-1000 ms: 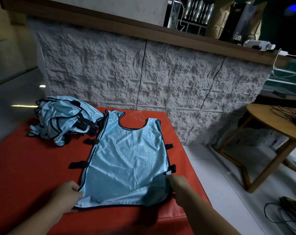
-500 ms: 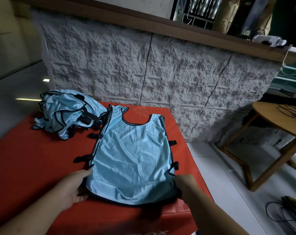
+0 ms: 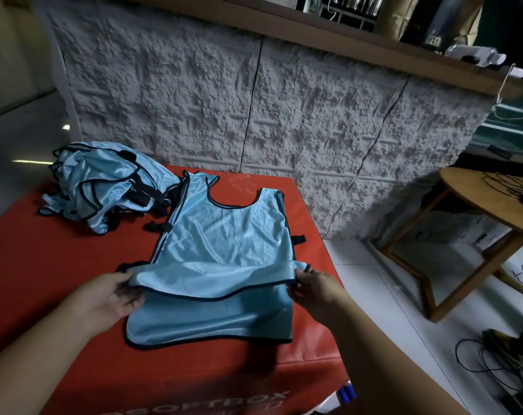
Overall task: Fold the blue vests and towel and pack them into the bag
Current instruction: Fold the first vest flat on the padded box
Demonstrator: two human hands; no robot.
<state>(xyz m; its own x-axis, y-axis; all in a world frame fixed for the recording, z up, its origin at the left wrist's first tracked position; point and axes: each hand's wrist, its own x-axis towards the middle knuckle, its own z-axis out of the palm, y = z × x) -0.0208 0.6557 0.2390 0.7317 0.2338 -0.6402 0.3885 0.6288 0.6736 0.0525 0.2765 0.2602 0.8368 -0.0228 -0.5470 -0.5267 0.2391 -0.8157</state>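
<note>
A light blue vest (image 3: 224, 244) with dark trim lies flat on a red padded box (image 3: 30, 265), neck hole facing away from me. My left hand (image 3: 110, 298) pinches the left corner of the vest's upper layer, and my right hand (image 3: 314, 287) pinches the right corner. That upper layer is lifted off the lower layer, which still lies on the box near me. A crumpled pile of more blue vests (image 3: 104, 184) sits at the box's far left. No towel or bag is in view.
A rough white counter front (image 3: 254, 109) rises right behind the box. To the right stand a round wooden table (image 3: 487, 199) and white floor tiles with black cables (image 3: 478, 360). A small blue object (image 3: 347, 393) pokes out by the box's near right corner.
Both hands have gripped the bottom corners of the vest's top layer and raised it away from me, uncovering the lower layer. The camera has moved closer.
</note>
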